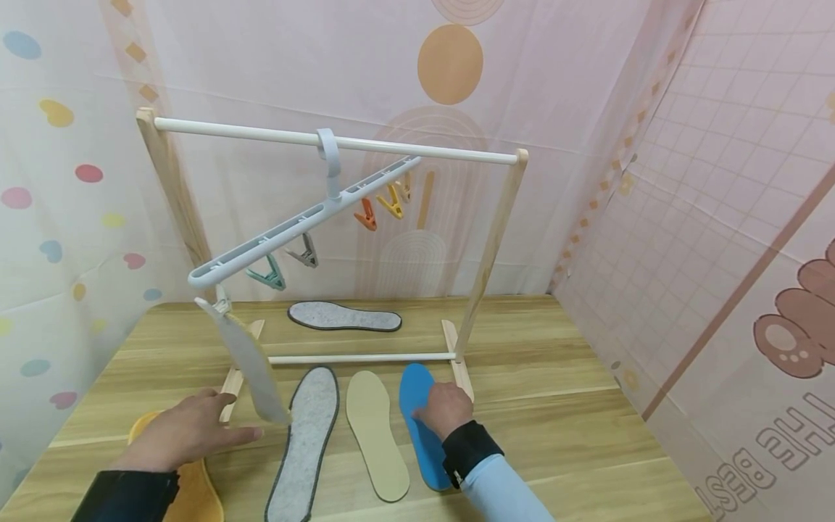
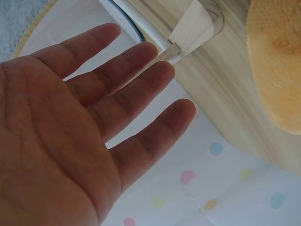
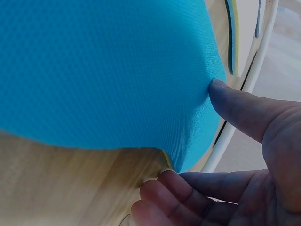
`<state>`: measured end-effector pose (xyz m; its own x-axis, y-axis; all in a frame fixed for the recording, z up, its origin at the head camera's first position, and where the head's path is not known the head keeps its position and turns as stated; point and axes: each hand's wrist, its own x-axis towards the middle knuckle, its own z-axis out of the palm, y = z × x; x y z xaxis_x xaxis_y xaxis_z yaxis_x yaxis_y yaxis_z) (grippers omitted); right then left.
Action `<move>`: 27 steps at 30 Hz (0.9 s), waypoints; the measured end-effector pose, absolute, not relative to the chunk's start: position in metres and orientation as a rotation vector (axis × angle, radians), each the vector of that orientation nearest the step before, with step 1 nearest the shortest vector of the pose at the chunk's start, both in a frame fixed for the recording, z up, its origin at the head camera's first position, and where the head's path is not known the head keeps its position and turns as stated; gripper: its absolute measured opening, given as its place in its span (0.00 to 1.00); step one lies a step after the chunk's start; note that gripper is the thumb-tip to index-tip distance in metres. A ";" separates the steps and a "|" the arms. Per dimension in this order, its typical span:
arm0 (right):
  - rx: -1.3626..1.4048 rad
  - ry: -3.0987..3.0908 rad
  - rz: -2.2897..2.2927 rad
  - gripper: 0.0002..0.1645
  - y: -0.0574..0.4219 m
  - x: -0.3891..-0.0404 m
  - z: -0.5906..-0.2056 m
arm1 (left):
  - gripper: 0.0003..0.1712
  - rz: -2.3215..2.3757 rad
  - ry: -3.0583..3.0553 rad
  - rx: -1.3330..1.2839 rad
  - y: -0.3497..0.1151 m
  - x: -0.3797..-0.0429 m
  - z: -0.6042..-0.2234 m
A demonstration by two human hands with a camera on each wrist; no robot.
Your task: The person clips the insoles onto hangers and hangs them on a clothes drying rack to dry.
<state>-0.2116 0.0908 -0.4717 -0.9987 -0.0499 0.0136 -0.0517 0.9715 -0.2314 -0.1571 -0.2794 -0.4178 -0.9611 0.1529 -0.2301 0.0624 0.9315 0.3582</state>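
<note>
Six insoles (image 1: 378,442), one pinched.
Right hand (image 1: 448,409) pinches blue insole (image 1: 422,442); left hand (image 1: 185,433), fingers spread, near orange insole (image 1: 193,496). "BEST" printed on wall cloth (image 1: 733,480), right of right hand.

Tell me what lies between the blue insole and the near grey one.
A pale yellow insole lies between the blue insole and the near grey insole, as the head view shows.

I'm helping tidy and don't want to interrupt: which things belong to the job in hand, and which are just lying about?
Seemingly in the job:
blue insole, held by the right hand
hanger
clips
hung insole
stand

Lying untouched, perhaps for later:
beige insole
front grey insole
rear grey insole
orange insole
</note>
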 end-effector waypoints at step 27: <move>0.044 -3.194 0.399 0.22 0.089 -0.217 -0.468 | 0.57 0.496 2.847 0.171 -0.276 -0.157 -0.421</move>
